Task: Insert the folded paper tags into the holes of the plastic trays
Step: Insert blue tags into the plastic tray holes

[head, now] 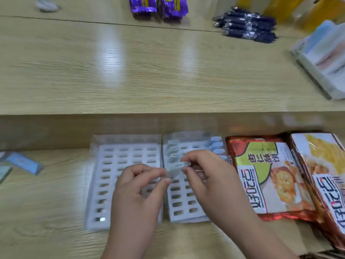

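Two white plastic trays with rows of oval holes lie side by side on the lower wooden surface: the left tray (104, 184) and the right tray (182, 208). Several pale blue folded tags (173, 146) stand in the right tray's far holes, with more (216, 146) along its far right edge. My left hand (138, 186) and my right hand (203, 171) pinch one folded paper tag (174, 168) between their fingertips, just above the gap between the trays. The left tray's visible holes hold no tags.
Two snack bags (267, 176) lie right of the trays. Loose blue tags (24, 162) sit at the left. On the raised shelf behind are purple packets (158, 6), dark wrapped packets (246, 25) and a box of tags (324, 58).
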`<state>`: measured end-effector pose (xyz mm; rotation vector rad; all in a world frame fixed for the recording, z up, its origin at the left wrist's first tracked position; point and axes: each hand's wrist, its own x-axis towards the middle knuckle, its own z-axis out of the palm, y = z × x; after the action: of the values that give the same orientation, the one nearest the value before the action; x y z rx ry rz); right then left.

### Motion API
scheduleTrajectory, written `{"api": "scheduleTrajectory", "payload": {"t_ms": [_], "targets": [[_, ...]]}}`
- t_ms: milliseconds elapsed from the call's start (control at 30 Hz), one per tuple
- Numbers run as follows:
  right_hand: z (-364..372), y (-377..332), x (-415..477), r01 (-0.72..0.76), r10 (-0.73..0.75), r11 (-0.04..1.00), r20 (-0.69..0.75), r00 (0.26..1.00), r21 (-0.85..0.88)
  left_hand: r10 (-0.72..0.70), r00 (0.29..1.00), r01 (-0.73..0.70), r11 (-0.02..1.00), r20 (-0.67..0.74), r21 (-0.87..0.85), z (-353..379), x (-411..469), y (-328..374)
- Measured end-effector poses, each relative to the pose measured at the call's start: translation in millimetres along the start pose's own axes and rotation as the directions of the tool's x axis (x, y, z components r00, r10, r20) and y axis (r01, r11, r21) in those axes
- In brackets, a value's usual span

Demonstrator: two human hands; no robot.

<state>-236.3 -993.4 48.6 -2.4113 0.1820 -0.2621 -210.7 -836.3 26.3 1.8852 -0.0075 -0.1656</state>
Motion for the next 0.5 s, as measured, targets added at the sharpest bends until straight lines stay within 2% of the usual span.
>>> {"api": "scheduleTrajectory", "payload": {"t_ms": [100, 300, 400, 500], "targets": [[4, -1, 4, 0.076, -0.072, 0.989, 0.036, 0.997, -0.124, -0.038, 0.999, 0.038, 0.999, -0.009, 0.004, 4, 0, 0], [-4, 0, 15, 0.149, -0.125, 0.928, 0.089, 0.988, -0.343, -0.075, 0.997, 0.075, 0.997, 0.009, 0.006, 5, 0, -1], [-2, -1, 15, 0.145, -0.066, 0.874, 0.18, 0.981, -0.464, -0.058, 0.998, 0.058, 0.997, 0.008, 0.05, 6, 1, -2], [3, -9, 14, 0.135, -0.041, 0.878, 0.209, 0.977, -0.459, -0.039, 0.999, 0.038, 0.995, 0.012, 0.087, 7, 1, -5]]}}
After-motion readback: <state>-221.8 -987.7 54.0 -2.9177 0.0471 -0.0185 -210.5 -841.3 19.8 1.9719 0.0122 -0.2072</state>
